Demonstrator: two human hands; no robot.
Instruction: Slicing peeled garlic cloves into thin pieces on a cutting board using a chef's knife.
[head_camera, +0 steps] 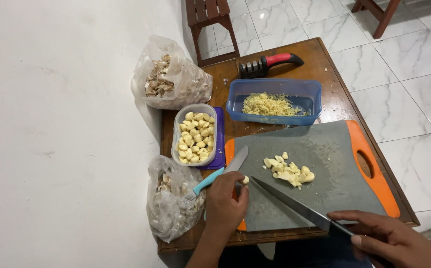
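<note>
My left hand (227, 202) rests at the near left of a grey cutting board (324, 173) with orange ends, pinching a peeled garlic clove (245, 179) at its fingertips. My right hand (389, 238) grips the handle of a long kitchen knife (290, 203), whose blade points toward the clove. A pile of cut garlic cloves (289, 170) lies in the middle of the board. A second knife with a teal handle (223, 171) lies by my left hand, its blade on the board's left edge.
A clear tub of peeled cloves (194, 135) sits on a purple lid. A blue container (274, 101) holds chopped garlic. Two plastic bags of garlic skins (168, 79) (171, 198) lie at the left. A knife sharpener (270, 63) sits on the wooden table's far edge (334, 74).
</note>
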